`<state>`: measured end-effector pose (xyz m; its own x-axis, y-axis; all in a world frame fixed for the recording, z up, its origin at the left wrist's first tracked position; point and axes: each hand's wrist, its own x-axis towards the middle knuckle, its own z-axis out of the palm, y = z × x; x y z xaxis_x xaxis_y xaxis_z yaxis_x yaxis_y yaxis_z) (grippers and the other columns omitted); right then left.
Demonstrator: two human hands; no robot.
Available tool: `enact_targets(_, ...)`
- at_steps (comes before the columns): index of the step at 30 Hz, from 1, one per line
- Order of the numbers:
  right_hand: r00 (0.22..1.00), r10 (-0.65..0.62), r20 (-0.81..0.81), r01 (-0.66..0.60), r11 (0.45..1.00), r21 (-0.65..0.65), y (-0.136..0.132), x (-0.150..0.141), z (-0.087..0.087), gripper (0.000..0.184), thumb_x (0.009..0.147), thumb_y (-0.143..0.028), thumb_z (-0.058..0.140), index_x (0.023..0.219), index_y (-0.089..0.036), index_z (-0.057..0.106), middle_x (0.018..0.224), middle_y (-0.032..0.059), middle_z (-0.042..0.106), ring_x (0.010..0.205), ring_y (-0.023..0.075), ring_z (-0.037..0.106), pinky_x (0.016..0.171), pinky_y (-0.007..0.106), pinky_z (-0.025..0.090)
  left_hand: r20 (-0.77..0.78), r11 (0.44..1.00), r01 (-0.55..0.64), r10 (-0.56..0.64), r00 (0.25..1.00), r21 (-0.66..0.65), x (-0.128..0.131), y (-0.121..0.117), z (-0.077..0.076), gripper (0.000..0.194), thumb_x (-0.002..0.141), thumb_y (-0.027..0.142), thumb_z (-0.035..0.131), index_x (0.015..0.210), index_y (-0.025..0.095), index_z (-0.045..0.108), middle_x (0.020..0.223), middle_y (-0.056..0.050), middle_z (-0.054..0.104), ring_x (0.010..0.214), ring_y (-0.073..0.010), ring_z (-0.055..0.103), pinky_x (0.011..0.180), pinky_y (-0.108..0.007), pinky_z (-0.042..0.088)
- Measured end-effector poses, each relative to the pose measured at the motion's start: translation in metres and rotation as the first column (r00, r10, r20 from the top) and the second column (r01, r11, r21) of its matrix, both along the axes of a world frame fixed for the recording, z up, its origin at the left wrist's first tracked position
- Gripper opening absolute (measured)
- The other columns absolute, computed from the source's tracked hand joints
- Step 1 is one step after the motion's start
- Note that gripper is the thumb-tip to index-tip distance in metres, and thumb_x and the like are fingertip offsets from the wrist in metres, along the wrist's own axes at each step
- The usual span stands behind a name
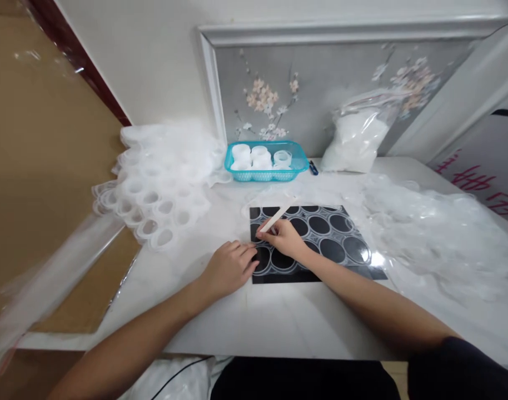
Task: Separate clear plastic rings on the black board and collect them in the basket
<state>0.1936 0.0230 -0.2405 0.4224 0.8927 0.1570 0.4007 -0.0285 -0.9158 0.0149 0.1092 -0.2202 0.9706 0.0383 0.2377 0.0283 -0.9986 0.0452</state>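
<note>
A black mat (287, 275) lies on the white tabletop, covered by a clear sheet with rows of large round cut-outs (319, 224). My right hand (288, 239) is closed around a slim white stick-shaped tool (275, 218), its lower end down at the left part of the sheet. The tool's tip is hidden by my fingers, and I cannot tell its exact kind. My left hand (232, 265) rests palm down at the mat's left edge, fingers stretched and touching the sheet's edge near the tool. It holds nothing.
Behind the mat stands a blue plastic basket (267, 176) with white rings. Piled white perforated sheets (162, 166) lie left, crumpled clear sheets (437, 233) right. A filled clear bag (356, 141) leans on the wall beside a small dark blue object (313, 168). Cardboard (49, 139) lies far left.
</note>
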Motion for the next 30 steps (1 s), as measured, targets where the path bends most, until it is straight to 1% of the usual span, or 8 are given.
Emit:
enact_targets(3, 1.0, -0.003, 0.012, 0.003, 1.0, -0.01, -0.001, -0.001, -0.002, 0.012, 0.077, -0.027, 0.064, 0.075, -0.015, 0.068, 0.066, 0.0015, 0.064, 0.059, 0.0126, 0.052, 0.06, 0.026, 0.04, -0.018, 1.0, 0.004, -0.004, 1.0, -0.004, -0.001, -0.004, -0.001, 0.02, 0.093, 0.027, 0.053, 0.106, 0.014, 0.062, 0.112, -0.007, 0.067, 0.092, -0.0221, 0.061, 0.079, -0.036, 0.047)
enact_targets(7, 1.0, -0.001, 0.014, 0.001, 1.0, -0.028, -0.001, -0.001, -0.005, 0.015, 0.076, -0.029, 0.064, 0.076, -0.015, 0.068, 0.065, 0.002, 0.063, 0.059, 0.013, 0.052, 0.058, 0.027, 0.04, -0.051, 1.0, -0.008, 0.009, 0.999, 0.001, -0.001, -0.007, -0.002, 0.021, 0.092, 0.03, 0.055, 0.103, 0.014, 0.062, 0.107, -0.008, 0.068, 0.092, -0.0232, 0.061, 0.079, -0.037, 0.048)
enact_targets(10, 0.999, -0.005, 0.047, 0.006, 0.999, -0.034, -0.001, -0.002, -0.004, 0.014, 0.077, -0.028, 0.064, 0.077, -0.015, 0.068, 0.065, 0.0017, 0.063, 0.058, 0.0127, 0.051, 0.058, 0.027, 0.039, -0.067, 1.0, -0.015, 0.014, 0.998, -0.02, 0.0, -0.007, -0.002, 0.022, 0.091, 0.03, 0.056, 0.104, 0.014, 0.062, 0.106, -0.008, 0.068, 0.092, -0.0237, 0.06, 0.08, -0.038, 0.048)
enact_targets(14, 0.992, 0.008, 0.126, -0.004, 0.999, -0.032, -0.004, -0.005, -0.001, 0.012, 0.079, -0.027, 0.063, 0.077, -0.016, 0.068, 0.068, 0.0025, 0.065, 0.059, 0.013, 0.052, 0.059, 0.027, 0.04, -0.095, 0.996, -0.019, 0.011, 0.995, -0.084, 0.001, -0.005, -0.002, 0.023, 0.092, 0.028, 0.055, 0.105, 0.012, 0.063, 0.104, -0.01, 0.068, 0.092, -0.0253, 0.06, 0.081, -0.04, 0.049)
enact_targets(18, 0.975, 0.058, 0.216, -0.057, 0.998, -0.01, -0.01, -0.007, 0.002, 0.012, 0.082, -0.025, 0.06, 0.081, -0.016, 0.068, 0.065, 0.0012, 0.062, 0.056, 0.012, 0.049, 0.057, 0.026, 0.039, -0.115, 0.976, -0.071, 0.048, 0.992, -0.205, 0.002, -0.003, -0.001, 0.02, 0.09, 0.027, 0.057, 0.103, 0.014, 0.064, 0.102, -0.008, 0.069, 0.094, -0.0248, 0.061, 0.085, -0.038, 0.049)
enact_targets(21, 0.976, 0.063, 0.211, -0.065, 0.998, 0.004, -0.012, -0.006, 0.002, 0.013, 0.083, -0.027, 0.06, 0.083, -0.017, 0.068, 0.065, 0.0006, 0.061, 0.055, 0.0118, 0.048, 0.057, 0.026, 0.038, -0.134, 0.956, -0.115, 0.081, 0.988, -0.27, 0.002, -0.002, -0.001, 0.02, 0.089, 0.028, 0.058, 0.104, 0.016, 0.064, 0.102, -0.007, 0.069, 0.095, -0.0243, 0.061, 0.085, -0.037, 0.049)
enact_targets(25, 0.986, 0.035, 0.165, -0.038, 0.999, 0.013, -0.01, -0.005, -0.001, 0.016, 0.083, -0.031, 0.062, 0.082, -0.017, 0.068, 0.064, 0.0005, 0.061, 0.057, 0.0123, 0.049, 0.057, 0.026, 0.038, -0.163, 0.954, -0.129, 0.087, 0.983, -0.271, 0.001, -0.002, -0.001, 0.022, 0.09, 0.029, 0.057, 0.106, 0.015, 0.064, 0.1, -0.008, 0.069, 0.094, -0.0251, 0.061, 0.084, -0.038, 0.05)
enact_targets(30, 0.985, 0.039, 0.169, -0.039, 0.999, -0.007, -0.008, -0.005, -0.002, 0.017, 0.083, -0.032, 0.062, 0.081, -0.016, 0.068, 0.064, 0.0008, 0.061, 0.057, 0.0126, 0.05, 0.058, 0.026, 0.039, -0.162, 0.961, -0.13, 0.092, 0.983, -0.244, 0.001, -0.003, -0.001, 0.024, 0.09, 0.03, 0.057, 0.108, 0.015, 0.063, 0.098, -0.009, 0.069, 0.091, -0.0243, 0.062, 0.082, -0.037, 0.05)
